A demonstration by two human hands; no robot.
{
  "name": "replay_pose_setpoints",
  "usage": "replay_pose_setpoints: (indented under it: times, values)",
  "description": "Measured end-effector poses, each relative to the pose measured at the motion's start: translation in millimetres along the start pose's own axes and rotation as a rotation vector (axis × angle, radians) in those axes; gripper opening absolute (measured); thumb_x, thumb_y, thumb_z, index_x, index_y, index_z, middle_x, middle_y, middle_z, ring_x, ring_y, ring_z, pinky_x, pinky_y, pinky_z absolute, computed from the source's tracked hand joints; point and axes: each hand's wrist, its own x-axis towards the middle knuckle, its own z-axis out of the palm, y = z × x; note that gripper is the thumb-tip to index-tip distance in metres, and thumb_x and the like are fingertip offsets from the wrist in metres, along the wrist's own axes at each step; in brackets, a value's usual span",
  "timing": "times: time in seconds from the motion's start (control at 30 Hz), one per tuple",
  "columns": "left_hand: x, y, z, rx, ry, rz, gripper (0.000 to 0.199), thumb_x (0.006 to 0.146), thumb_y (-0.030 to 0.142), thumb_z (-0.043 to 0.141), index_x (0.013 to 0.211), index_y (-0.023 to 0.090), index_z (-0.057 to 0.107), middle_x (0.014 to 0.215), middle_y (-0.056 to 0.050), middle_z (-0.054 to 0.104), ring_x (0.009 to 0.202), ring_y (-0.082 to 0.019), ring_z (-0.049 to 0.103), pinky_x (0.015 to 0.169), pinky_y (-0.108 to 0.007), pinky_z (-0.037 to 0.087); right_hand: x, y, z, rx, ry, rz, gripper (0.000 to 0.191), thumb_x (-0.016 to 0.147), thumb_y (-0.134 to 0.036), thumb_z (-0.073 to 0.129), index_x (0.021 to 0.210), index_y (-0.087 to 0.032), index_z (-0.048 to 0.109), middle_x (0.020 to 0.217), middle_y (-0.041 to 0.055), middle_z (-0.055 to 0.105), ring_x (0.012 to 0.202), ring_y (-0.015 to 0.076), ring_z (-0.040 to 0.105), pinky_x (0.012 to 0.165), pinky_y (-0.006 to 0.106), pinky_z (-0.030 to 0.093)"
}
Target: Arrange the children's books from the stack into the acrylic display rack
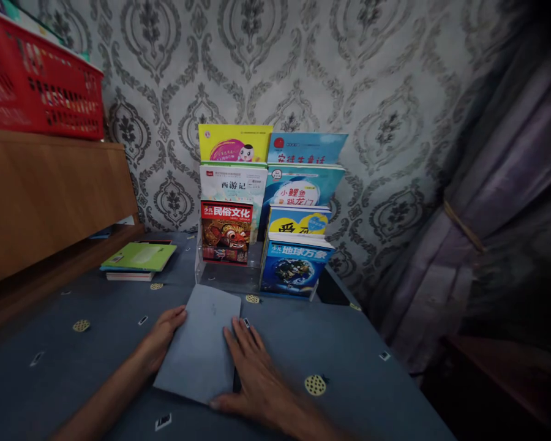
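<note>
A thin book with a plain grey-blue cover lies tilted in front of me, low over the table. My left hand grips its left edge, the thumb at the rim and the other fingers partly hidden. Along the right edge, my right hand presses its fingertips on the book, with the thumb at the lower corner. Just beyond the book stands a clear book rack. In its left column a red-topped book is in front, and in its right column a blue book with a globe.
More books, such as a yellow one and a teal one, rise in the rack. A small stack of books lies left on the patterned tablecloth. A red basket sits on a wooden cabinet; a curtain hangs right.
</note>
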Motion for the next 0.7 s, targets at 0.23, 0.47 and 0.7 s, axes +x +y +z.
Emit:
replay_pose_setpoints:
  times: [0.23, 0.47, 0.7]
  values:
    - [-14.1, 13.5, 9.7, -0.130, -0.003, 0.071, 0.016, 0.086, 0.027, 0.066, 0.098, 0.019, 0.070, 0.095, -0.005, 0.077, 0.086, -0.021, 0.073, 0.079, -0.030, 0.057, 0.7, 0.6, 13.7, 0.225, 0.153, 0.009, 0.111, 0.077, -0.031, 0.078, 0.161, -0.022, 0.006, 0.166, 0.0094, -0.018, 0.155, 0.0290, 0.005, 0.124, 0.042, 0.022]
    - [-14.0, 9.4, 13.3, -0.279, 0.099, 0.152, 0.018, 0.078, 0.027, 0.077, 0.093, 0.019, 0.072, 0.103, -0.006, 0.077, 0.101, -0.023, 0.072, 0.092, -0.030, 0.055, 13.3, 30.3, 42.7, 0.464, 0.526, -0.112, 0.080, 0.088, -0.022, 0.061, 0.159, -0.031, 0.026, 0.162, 0.0081, 0.034, 0.145, 0.0288, 0.038, 0.117, 0.048, 0.036]
    - [-16.6, 9.3, 7.5, -0.367, 0.024, 0.192, 0.024, 0.077, 0.030, 0.079, 0.098, 0.021, 0.073, 0.107, -0.003, 0.077, 0.109, -0.022, 0.069, 0.100, -0.031, 0.052, 11.3, 17.6, 31.7, 0.860, 0.562, -0.230, 0.076, 0.092, -0.030, 0.056, 0.159, -0.022, 0.022, 0.122, 0.0124, 0.066, 0.093, 0.0207, 0.068, 0.086, 0.038, 0.056]
